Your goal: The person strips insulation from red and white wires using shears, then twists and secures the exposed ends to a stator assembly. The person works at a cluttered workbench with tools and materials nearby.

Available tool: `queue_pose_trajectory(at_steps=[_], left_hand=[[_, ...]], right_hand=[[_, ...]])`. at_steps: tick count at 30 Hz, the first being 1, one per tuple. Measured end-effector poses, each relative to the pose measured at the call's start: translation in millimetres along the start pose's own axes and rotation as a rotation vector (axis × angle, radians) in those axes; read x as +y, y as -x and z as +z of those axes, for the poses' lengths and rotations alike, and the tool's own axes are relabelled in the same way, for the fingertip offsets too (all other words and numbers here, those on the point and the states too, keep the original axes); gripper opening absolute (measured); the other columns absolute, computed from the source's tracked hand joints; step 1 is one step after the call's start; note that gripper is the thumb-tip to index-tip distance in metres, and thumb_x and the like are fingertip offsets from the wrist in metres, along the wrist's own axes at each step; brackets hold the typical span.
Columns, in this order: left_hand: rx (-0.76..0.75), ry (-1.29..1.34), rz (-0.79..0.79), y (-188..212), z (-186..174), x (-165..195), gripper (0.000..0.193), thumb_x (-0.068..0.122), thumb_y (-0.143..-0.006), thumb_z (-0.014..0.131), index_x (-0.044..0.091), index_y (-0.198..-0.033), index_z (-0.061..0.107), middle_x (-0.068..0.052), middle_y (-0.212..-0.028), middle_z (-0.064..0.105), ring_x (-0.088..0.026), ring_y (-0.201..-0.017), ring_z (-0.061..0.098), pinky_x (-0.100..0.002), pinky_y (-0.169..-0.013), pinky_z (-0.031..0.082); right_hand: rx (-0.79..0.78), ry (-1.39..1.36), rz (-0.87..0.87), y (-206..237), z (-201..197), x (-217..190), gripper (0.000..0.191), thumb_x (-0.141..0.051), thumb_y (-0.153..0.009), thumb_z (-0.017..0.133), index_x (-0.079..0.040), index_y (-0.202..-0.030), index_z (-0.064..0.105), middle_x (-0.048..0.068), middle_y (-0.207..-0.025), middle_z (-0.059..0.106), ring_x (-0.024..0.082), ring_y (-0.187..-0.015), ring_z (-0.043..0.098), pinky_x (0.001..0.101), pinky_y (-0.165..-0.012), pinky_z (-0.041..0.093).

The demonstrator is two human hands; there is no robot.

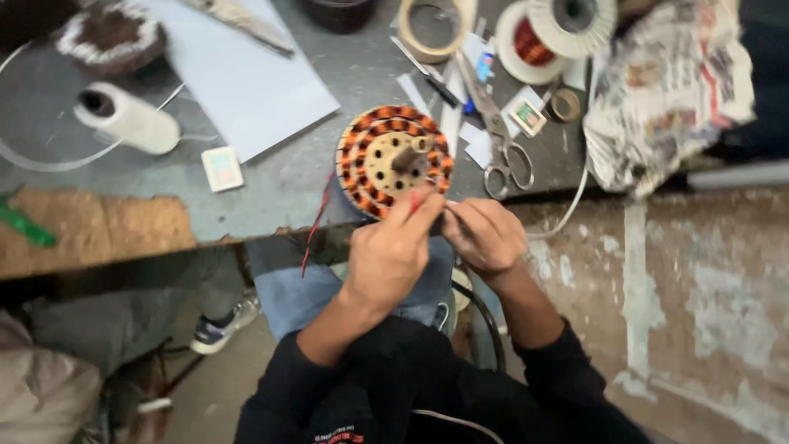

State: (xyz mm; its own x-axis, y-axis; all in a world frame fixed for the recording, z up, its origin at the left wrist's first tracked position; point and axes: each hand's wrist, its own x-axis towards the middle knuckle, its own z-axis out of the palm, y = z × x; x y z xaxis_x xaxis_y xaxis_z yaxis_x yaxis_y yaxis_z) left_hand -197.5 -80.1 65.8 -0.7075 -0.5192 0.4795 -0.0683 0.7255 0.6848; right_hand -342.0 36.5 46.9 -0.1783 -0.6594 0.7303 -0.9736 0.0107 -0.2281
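Grey surface [288,185] holds a round motor coil [394,160] just above both hands. Left hand [390,255] pinches a red wire [417,200]; right hand [485,234] is curled shut beside it. Most slots look wound. Scissors [501,140] lie nearby.

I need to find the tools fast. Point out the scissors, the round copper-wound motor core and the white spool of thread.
scissors [499,136]: head view, on the pivot where the blades cross.
motor core [374,156]: head view, on its pale inner face.
white spool of thread [136,123]: head view, on the spool's side.

Grey bench [271,185]: stator [393,160], scissors [501,140], tape [434,29]
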Motion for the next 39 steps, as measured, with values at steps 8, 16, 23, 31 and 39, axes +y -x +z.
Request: queue_pose_trajectory(at_steps=[8, 16, 23, 31, 39], left_hand=[[-0.012, -0.045, -0.017, -15, -14, 15, 0.035, -0.003, -0.090, 0.067, 0.008, -0.123, 0.067, -0.009, -0.122, 0.070, -0.029, -0.079, 0.072, -0.036, -0.068, 0.059], [0.014, -0.066, -0.014, -13, -9, 12, 0.033, -0.004, -0.091, 0.068, 0.009, -0.121, 0.068, -0.006, -0.119, 0.070, -0.027, -0.085, 0.074, -0.035, -0.071, 0.060], [-0.007, -0.050, -0.035, -15, -12, 14, 0.032, -0.004, -0.090, 0.068, 0.008, -0.120, 0.068, -0.006, -0.120, 0.070, -0.027, -0.085, 0.073, -0.035, -0.071, 0.060], [-0.009, -0.058, -0.033, -16, -14, 16, 0.033, -0.004, -0.090, 0.068, 0.008, -0.121, 0.068, -0.006, -0.120, 0.069, -0.027, -0.086, 0.073, -0.035, -0.072, 0.060], [-0.009, -0.034, -0.033, -16, -14, 16, 0.031, -0.005, -0.090, 0.067, 0.008, -0.118, 0.067, -0.005, -0.117, 0.069, -0.027, -0.087, 0.074, -0.035, -0.072, 0.060]], right_hand=[[-0.170, -1.101, 1.251, 12, 4, -3, 0.013, -0.008, -0.093, 0.075, 0.003, -0.101, 0.075, 0.009, -0.084, 0.070, 0.016, -0.067, 0.066, 0.0288, -0.061, 0.056], [0.012, -0.257, 0.198, -5, -4, -2, 0.020, -0.006, -0.090, 0.081, 0.000, -0.105, 0.070, 0.014, -0.096, 0.071, 0.023, -0.083, 0.072, 0.0329, -0.070, 0.058], [-0.148, -0.495, 0.576, 1, 1, -3, 0.007, -0.005, -0.096, 0.073, 0.000, -0.100, 0.071, 0.009, -0.089, 0.072, 0.019, -0.074, 0.073, 0.0299, -0.065, 0.058], [-0.089, -0.699, 0.699, 4, 2, -7, 0.014, -0.005, -0.094, 0.076, 0.000, -0.106, 0.070, 0.010, -0.096, 0.072, 0.019, -0.082, 0.073, 0.0291, -0.072, 0.060], [0.057, -0.164, 0.191, 3, 7, -7, 0.019, 0.000, -0.088, 0.081, 0.000, -0.104, 0.069, 0.011, -0.093, 0.071, 0.024, -0.082, 0.072, 0.0325, -0.073, 0.059]])
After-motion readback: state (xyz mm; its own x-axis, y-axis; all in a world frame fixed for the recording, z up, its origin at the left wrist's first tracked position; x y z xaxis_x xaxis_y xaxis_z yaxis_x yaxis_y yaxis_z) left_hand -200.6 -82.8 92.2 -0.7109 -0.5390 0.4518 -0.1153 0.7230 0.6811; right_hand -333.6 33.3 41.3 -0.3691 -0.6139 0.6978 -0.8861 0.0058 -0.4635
